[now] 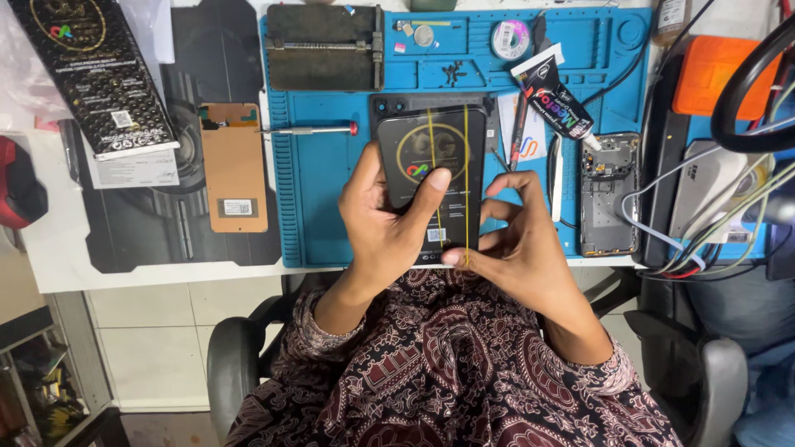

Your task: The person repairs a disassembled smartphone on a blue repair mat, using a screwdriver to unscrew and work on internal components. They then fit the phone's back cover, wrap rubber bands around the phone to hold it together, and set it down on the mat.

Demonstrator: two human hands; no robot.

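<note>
My left hand point(383, 222) grips a black phone point(431, 153) from its left side, thumb pressed on the glass. Two yellow rubber bands point(465, 157) run lengthwise over the phone. My right hand point(520, 240) pinches one band at the phone's near edge, fingers curled. The phone is held just above the blue work mat point(323, 199), over another dark phone part.
On the mat lie a black glue tube point(556, 106), a red-tipped screwdriver point(310, 129), a metal clamp jig point(325, 46), a solder spool point(509, 38) and an opened phone frame point(606, 192). A copper-coloured screen back point(235, 165) and a black box point(93, 73) lie left. Cables crowd the right.
</note>
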